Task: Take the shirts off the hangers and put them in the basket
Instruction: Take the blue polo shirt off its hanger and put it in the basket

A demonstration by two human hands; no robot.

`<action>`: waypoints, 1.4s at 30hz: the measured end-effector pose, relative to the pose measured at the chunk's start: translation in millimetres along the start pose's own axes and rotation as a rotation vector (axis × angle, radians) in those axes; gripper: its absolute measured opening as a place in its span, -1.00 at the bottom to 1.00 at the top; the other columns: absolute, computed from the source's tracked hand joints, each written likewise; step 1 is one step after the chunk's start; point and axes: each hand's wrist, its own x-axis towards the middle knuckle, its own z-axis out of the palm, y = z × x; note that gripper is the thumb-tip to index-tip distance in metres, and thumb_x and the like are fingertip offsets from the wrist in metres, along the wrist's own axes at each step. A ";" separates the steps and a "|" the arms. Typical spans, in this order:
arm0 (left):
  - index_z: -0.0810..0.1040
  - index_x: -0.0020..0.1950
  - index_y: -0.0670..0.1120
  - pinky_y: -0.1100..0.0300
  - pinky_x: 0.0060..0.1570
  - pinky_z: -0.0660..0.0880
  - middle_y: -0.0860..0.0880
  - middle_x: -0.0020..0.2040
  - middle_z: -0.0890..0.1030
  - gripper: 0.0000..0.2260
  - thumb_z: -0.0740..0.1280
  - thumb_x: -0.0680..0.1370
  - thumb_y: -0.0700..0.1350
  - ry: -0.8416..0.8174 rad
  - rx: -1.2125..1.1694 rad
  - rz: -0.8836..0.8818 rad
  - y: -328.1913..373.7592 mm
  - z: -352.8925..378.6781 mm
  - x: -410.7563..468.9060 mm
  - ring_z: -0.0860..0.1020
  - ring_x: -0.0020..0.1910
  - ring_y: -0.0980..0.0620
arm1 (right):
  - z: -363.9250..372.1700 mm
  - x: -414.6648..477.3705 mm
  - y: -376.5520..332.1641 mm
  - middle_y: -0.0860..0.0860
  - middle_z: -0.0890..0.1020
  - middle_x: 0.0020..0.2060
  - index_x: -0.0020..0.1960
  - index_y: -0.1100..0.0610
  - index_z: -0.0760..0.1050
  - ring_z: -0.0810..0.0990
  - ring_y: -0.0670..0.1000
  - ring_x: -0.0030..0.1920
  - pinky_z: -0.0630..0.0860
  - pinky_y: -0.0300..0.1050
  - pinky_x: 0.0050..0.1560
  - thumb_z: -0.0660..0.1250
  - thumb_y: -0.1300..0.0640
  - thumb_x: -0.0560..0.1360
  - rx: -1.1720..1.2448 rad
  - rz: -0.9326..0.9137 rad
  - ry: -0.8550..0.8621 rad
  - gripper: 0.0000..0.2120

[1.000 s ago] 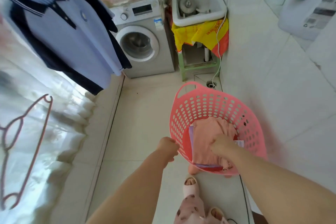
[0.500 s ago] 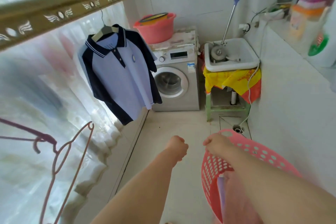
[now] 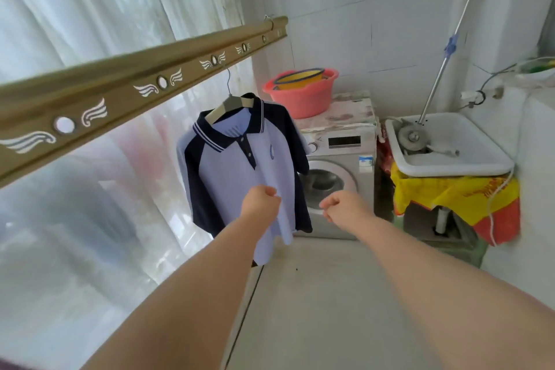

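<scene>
A light-blue polo shirt (image 3: 231, 177) with navy sleeves and collar hangs on a pale hanger (image 3: 231, 103) from the gold drying rail (image 3: 126, 90). My left hand (image 3: 260, 200) is curled into a loose fist in front of the shirt's lower front; whether it touches the cloth is unclear. My right hand (image 3: 342, 204) is also curled, held out empty to the right of the shirt, before the washing machine. The basket is out of view.
A washing machine (image 3: 339, 171) stands at the back with a pink tub (image 3: 301, 93) on top. Right of it a white sink (image 3: 450, 144) sits on a stand draped in yellow-red plastic. White curtains (image 3: 75, 219) fill the left side. Tiled floor (image 3: 315, 294) lies ahead.
My view has lifted from the pink basket, which has dropped out of sight. My right hand left the clothes in the basket, and both hands rose toward the hanging polo shirt.
</scene>
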 end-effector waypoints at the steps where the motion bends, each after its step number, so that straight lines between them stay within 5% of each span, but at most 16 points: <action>1: 0.47 -0.09 0.01 0.07 -0.07 0.53 -0.10 -0.07 0.55 -0.86 0.21 0.53 -0.23 0.056 -0.014 0.022 9.1 -14.9 14.7 0.54 -0.14 -0.11 | -0.8 17.8 -14.4 -0.02 0.65 0.04 -0.04 0.01 0.60 0.58 -0.01 0.02 0.49 -0.13 0.08 0.29 0.25 0.50 -0.002 -0.032 0.011 -0.82; 6: 0.45 0.18 -0.07 0.13 -0.25 0.47 -0.10 -0.04 0.57 -0.79 0.20 0.55 -0.18 0.270 0.051 0.109 39.7 -75.2 72.8 0.52 -0.20 -0.06 | -6.9 86.1 -79.8 -0.05 0.62 0.12 0.11 0.05 0.61 0.56 0.03 0.14 0.47 -0.09 0.15 0.24 0.25 0.52 -0.034 -0.181 0.034 -0.75; 11: 0.35 0.38 -0.09 0.14 -0.31 0.41 -0.12 0.09 0.53 -0.64 0.19 0.58 -0.22 0.472 0.436 0.156 60.8 -111.7 129.6 0.49 -0.04 -0.10 | -5.7 162.2 -143.9 0.03 0.60 0.13 0.09 0.10 0.59 0.54 0.10 0.15 0.48 -0.08 0.12 0.16 0.29 0.52 -0.083 -0.347 0.023 -0.72; 14: 0.35 0.36 -0.10 -0.03 0.10 0.44 -0.12 0.25 0.48 -0.66 0.24 0.58 -0.16 0.553 0.556 0.157 73.0 -117.2 170.3 0.39 0.26 -0.15 | -9.0 213.5 -175.3 0.07 0.59 0.18 0.20 0.16 0.54 0.54 0.11 0.18 0.49 -0.06 0.16 0.17 0.29 0.49 -0.169 -0.446 0.029 -0.67; 18: 0.41 0.28 -0.04 -0.16 0.29 0.28 -0.08 0.19 0.55 -0.72 0.26 0.57 -0.12 0.513 0.683 0.080 88.0 -117.0 210.7 0.40 0.26 -0.13 | -6.6 269.4 -203.8 0.05 0.47 0.32 0.40 0.10 0.33 0.47 0.08 0.29 0.43 -0.07 0.21 0.29 0.18 0.48 -0.250 -0.558 0.008 -0.51; 22: 0.45 0.15 -0.02 -0.21 0.31 0.24 -0.04 0.05 0.58 -0.83 0.26 0.56 -0.12 0.518 0.777 0.082 89.7 -114.5 230.1 0.43 0.17 -0.12 | 7.4 303.5 -215.7 0.06 0.44 0.34 0.46 0.06 0.23 0.43 0.12 0.32 0.42 0.11 0.27 0.35 0.02 0.46 -0.306 -0.678 -0.057 -0.39; 26: 0.40 -0.05 -0.01 -0.12 0.28 0.27 -0.04 -0.05 0.60 -0.94 0.28 0.56 -0.13 0.541 0.843 0.119 86.7 -119.9 235.9 0.45 0.10 -0.11 | 22.9 316.3 -211.2 0.01 0.56 0.14 0.33 0.01 0.36 0.53 0.12 0.16 0.48 0.16 0.12 0.37 -0.08 0.41 -0.332 -0.700 -0.068 -0.47; 33: 0.53 0.09 0.01 0.12 -0.07 0.28 -0.04 -0.08 0.63 -0.86 0.34 0.53 -0.09 0.641 0.735 0.305 113.1 -123.9 229.0 0.44 -0.16 -0.06 | -2.6 314.0 -207.9 -0.05 0.62 0.03 0.17 0.02 0.50 0.57 0.01 0.01 0.47 -0.12 -0.09 0.38 0.04 0.44 -0.095 -0.732 -0.010 -0.70; 42: 0.47 0.14 0.07 0.07 0.15 0.33 0.04 -0.09 0.63 -0.83 0.25 0.56 0.01 0.586 0.897 0.410 143.1 -106.4 209.7 0.55 -0.01 -0.05 | -20.3 288.2 -180.6 -0.11 0.60 0.02 0.16 -0.08 0.51 0.55 -0.02 0.01 0.46 -0.12 -0.07 0.42 0.03 0.43 0.047 -0.698 0.131 -0.68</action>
